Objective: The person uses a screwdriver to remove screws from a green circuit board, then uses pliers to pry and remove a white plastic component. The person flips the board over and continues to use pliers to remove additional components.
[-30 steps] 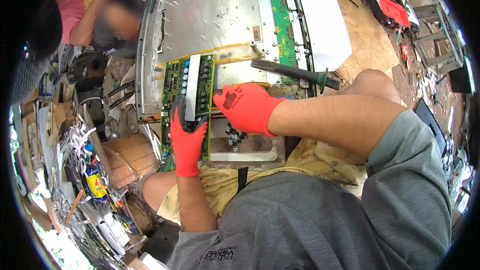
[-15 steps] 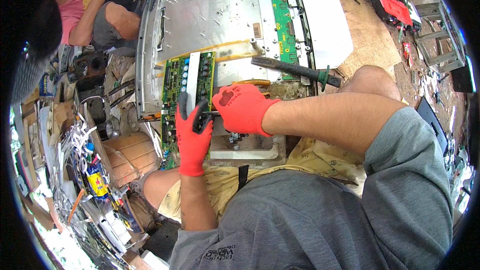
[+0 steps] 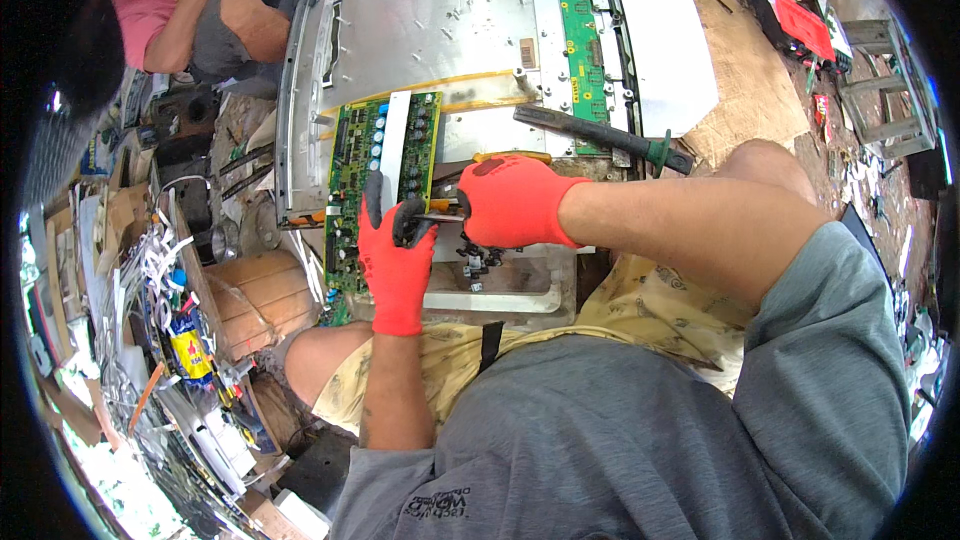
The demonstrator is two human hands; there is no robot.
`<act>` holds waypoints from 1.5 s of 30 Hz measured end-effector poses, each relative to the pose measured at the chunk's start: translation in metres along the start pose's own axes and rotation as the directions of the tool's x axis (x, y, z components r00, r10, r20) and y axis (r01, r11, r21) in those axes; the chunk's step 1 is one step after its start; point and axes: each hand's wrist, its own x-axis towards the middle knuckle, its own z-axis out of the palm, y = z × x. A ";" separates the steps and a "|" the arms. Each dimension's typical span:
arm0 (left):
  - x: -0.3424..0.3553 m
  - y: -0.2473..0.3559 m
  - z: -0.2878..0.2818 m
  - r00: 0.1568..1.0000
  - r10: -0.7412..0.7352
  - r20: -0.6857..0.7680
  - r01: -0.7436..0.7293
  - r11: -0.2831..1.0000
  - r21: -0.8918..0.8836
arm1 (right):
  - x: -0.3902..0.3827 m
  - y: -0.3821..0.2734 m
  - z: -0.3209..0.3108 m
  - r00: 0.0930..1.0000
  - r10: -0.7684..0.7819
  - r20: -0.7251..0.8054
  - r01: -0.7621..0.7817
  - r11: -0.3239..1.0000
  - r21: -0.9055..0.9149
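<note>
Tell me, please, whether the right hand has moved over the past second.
Yes: judged against the barcode label on the metal panel, the right hand has shifted slightly rightward, away from the circuit board.

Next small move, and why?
Probably brace the green circuit board with the left hand before pushing the thin metal tool: it spans from the right hand to the left near the board's right edge, and the board overhangs the metal panel.
</note>
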 end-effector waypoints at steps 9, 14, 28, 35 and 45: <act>0.003 0.008 0.000 0.996 -0.081 0.048 0.089 0.976 -0.199 | 0.001 0.003 -0.010 0.990 0.022 0.142 -0.022 1.000 -0.005; 0.004 0.011 0.001 0.989 -0.127 0.073 0.140 0.967 -0.215 | 0.001 0.007 -0.017 0.993 0.044 0.108 -0.046 0.999 0.023; 0.007 0.011 -0.005 0.998 0.060 -0.011 -0.060 0.995 -0.082 | -0.001 -0.006 -0.024 0.994 0.055 0.090 -0.060 0.997 0.057; 0.007 0.016 -0.007 0.998 0.068 0.017 -0.067 0.996 -0.067 | -0.002 -0.002 -0.005 0.998 -0.041 -0.048 0.038 0.997 -0.068; 0.003 0.016 -0.003 0.997 -0.074 0.014 0.075 0.981 -0.178 | -0.002 0.001 -0.014 0.995 0.041 0.093 -0.036 0.998 -0.047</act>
